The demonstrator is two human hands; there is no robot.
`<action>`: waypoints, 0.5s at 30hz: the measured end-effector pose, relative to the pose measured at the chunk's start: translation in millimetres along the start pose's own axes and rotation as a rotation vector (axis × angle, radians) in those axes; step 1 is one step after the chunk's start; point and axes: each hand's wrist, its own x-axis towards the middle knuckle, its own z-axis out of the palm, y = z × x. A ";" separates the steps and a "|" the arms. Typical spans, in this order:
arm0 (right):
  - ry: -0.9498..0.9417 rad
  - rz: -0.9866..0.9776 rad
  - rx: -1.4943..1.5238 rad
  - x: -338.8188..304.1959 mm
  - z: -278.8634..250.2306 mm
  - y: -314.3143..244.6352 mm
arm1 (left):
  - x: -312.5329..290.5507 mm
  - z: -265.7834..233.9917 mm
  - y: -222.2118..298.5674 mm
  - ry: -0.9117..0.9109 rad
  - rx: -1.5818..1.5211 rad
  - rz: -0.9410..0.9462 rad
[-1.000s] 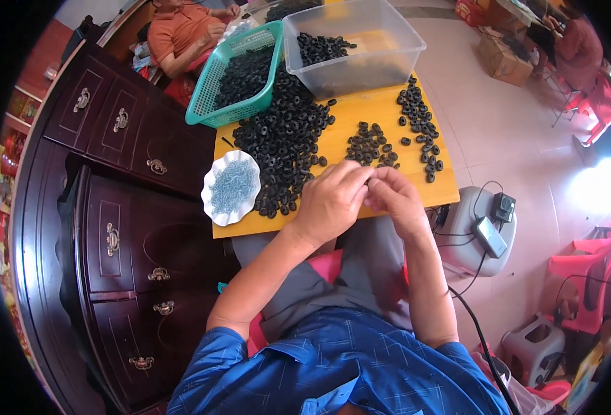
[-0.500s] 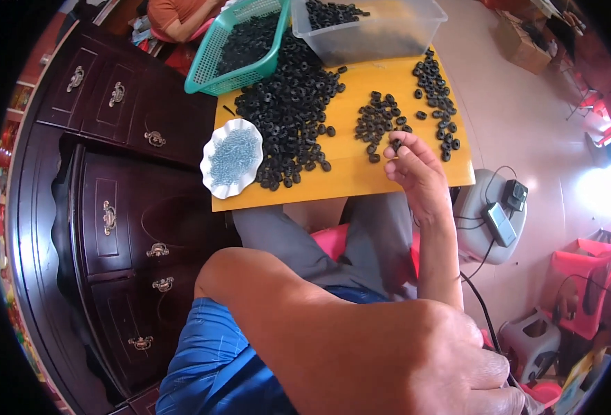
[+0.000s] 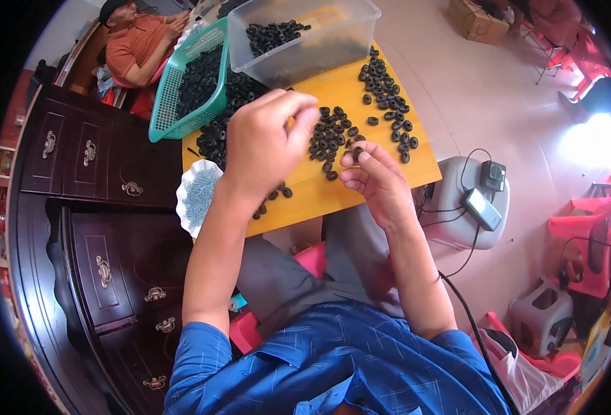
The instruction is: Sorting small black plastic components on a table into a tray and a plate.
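My left hand (image 3: 267, 142) hovers over the yellow board (image 3: 298, 200) with thumb and fingertips pinched together; I cannot see whether anything is in the pinch. My right hand (image 3: 374, 176) is just to its right, at the board's near edge, holding a small black rubber ring (image 3: 356, 151) between thumb and fingers. Loose black rings lie in a middle heap (image 3: 327, 135), a right-hand scatter (image 3: 388, 104) and a big pile (image 3: 215, 138) at the left. A white scalloped dish (image 3: 196, 194) of tiny bluish screws sits at the board's left corner.
A teal basket (image 3: 181, 90) and a clear plastic box (image 3: 298, 34), both holding rings, stand at the back. Another person in an orange shirt (image 3: 139, 41) sits beyond. A dark wooden cabinet (image 3: 98, 228) is on the left, a white appliance with cables (image 3: 471, 207) on the right.
My left arm, half a second ago drawn back close to the camera, has reached out over the board beside the right hand. My right hand stays near the middle heap with a ring.
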 end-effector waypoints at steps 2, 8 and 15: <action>-0.031 0.010 0.031 2.1 -1.8 -0.2 | -2.8 31.8 -61.8 -0.012 0.044 -0.185; -0.017 0.024 0.003 2.2 0.4 2.0 | 1.1 79.1 -136.7 -0.170 0.384 -0.244; -0.005 0.055 -0.031 3.7 0.5 0.7 | 24.1 102.4 -152.5 -0.328 0.550 -0.252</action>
